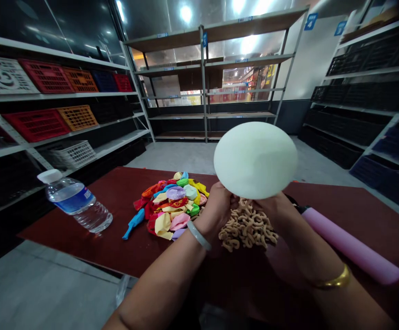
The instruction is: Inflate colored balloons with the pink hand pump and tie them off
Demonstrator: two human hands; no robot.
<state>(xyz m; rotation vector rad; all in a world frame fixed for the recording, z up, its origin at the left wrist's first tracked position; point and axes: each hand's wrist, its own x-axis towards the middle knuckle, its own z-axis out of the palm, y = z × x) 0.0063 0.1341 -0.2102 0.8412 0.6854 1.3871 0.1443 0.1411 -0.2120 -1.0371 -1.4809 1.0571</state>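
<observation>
A pale green inflated balloon [255,159] is held up above the table. My left hand [219,201] is at its lower left and my right hand [274,207] at its lower right, both closed around its underside, where the neck is hidden. Below and between my hands lies a heap of small tan curved pieces [247,229]. Left of my left hand is a pile of colourful uninflated balloons [175,204], with a blue one [133,224] at its left edge.
A water bottle [79,201] stands on the left of the dark red table [92,247]. A pink cylinder [352,245] lies at the right. Metal shelves [204,82] stand behind, with coloured crates [36,124] on the left racks.
</observation>
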